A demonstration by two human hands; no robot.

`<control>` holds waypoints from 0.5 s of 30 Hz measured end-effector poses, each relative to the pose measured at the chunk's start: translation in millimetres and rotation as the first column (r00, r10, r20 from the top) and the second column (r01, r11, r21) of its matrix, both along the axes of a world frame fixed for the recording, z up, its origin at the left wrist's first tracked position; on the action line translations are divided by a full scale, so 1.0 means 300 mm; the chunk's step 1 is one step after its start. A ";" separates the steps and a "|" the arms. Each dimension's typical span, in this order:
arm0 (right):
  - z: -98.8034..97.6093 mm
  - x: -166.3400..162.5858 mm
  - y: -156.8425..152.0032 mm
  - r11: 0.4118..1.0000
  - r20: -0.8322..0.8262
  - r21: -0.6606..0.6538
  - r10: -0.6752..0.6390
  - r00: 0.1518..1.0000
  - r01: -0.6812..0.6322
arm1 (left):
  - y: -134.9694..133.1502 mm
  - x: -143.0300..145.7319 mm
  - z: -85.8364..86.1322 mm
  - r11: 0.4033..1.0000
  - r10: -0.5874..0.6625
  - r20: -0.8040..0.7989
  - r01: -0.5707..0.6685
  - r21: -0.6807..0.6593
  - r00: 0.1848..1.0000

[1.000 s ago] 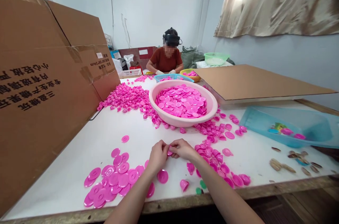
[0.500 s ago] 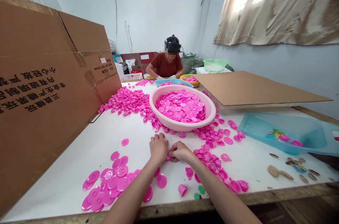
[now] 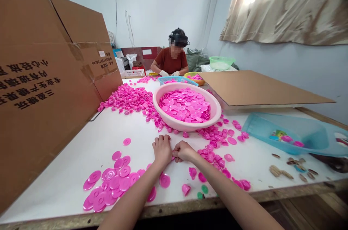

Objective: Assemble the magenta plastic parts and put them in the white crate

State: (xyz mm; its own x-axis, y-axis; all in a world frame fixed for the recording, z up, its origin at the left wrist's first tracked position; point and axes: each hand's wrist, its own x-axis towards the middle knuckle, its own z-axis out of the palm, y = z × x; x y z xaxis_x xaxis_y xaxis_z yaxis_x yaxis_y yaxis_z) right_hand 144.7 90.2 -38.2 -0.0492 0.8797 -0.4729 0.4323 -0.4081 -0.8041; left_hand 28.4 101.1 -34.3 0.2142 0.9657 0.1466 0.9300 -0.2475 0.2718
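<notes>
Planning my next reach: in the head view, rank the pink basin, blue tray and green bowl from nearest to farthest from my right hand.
1. Pink basin, just beyond the right hand.
2. Blue tray, off to the right.
3. Green bowl, far back right.

Left hand [image 3: 162, 149] and right hand [image 3: 183, 151] touching over white worktop [image 3: 89, 150], pinching a small pink piece [image 3: 173, 157] between them. Pink discs [image 3: 114, 183] lie left; pink basin [image 3: 186, 106] beyond.

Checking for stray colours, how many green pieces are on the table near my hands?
2: one green piece and another near the table's front edge, right of a pink cap. Others may be hidden.
</notes>
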 end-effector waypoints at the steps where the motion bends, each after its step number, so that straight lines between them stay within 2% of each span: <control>1: -0.004 -0.001 -0.007 1.000 0.006 0.030 -0.011 1.000 0.011 | -0.003 0.002 0.009 1.000 -0.009 -0.023 0.009 -0.001 1.000; 4: 0.004 -0.015 -0.040 0.994 0.038 0.107 -0.021 0.999 0.017 | -0.019 0.005 0.044 0.995 -0.064 -0.053 0.059 -0.078 0.997; 6: 0.024 -0.036 -0.069 0.989 0.024 0.148 0.024 0.999 -0.027 | -0.045 -0.015 0.079 0.987 -0.091 -0.023 0.087 -0.133 0.996; 9: 0.061 -0.066 -0.103 0.952 -0.010 0.272 0.151 0.989 -0.142 | -0.120 -0.136 0.152 0.983 -0.075 0.101 0.091 -0.159 0.992; 11: 0.081 -0.061 -0.106 0.894 0.079 0.428 0.109 0.991 -0.132 | -0.193 -0.306 0.208 0.982 0.026 0.179 0.009 -0.188 0.983; 13: 0.088 -0.026 -0.089 0.803 0.260 0.590 -0.091 0.961 -0.083 | -0.282 -0.541 0.256 0.970 0.200 0.149 -0.174 -0.167 0.969; 15: 0.071 0.029 -0.057 0.719 0.477 0.678 -0.272 0.836 -0.153 | -0.389 -0.800 0.279 0.899 0.436 0.027 -0.433 -0.067 0.900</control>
